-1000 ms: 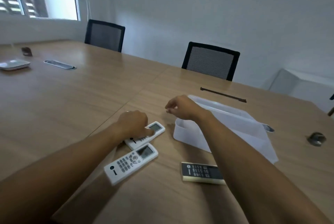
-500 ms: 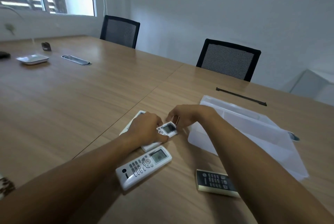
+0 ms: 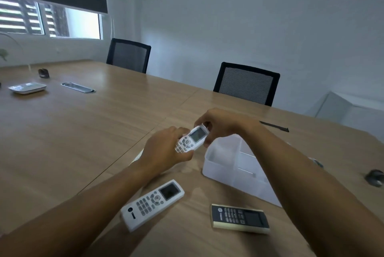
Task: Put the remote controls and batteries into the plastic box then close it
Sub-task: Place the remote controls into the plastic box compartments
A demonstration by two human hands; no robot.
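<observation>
I hold a small white remote (image 3: 192,139) above the table in both hands. My left hand (image 3: 164,148) grips its button end and my right hand (image 3: 220,123) grips its screen end. Just right of it stands the translucent plastic box (image 3: 220,163), open, partly hidden by my right forearm. A larger white remote (image 3: 152,204) lies on the table near me. A dark remote (image 3: 240,218) with a pale edge lies to its right. A flat white piece (image 3: 138,156) shows on the table behind my left wrist, mostly hidden.
Two black mesh chairs (image 3: 246,83) stand at the table's far side. A white tray (image 3: 28,88), a metal cable slot (image 3: 78,87) and a small dark object (image 3: 43,73) sit far left. A dark strip (image 3: 274,126) and a small round dark object (image 3: 375,177) lie at the right.
Both hands have lifted the small white remote off the table and moved it right, toward the box. The camera view has shifted too.
</observation>
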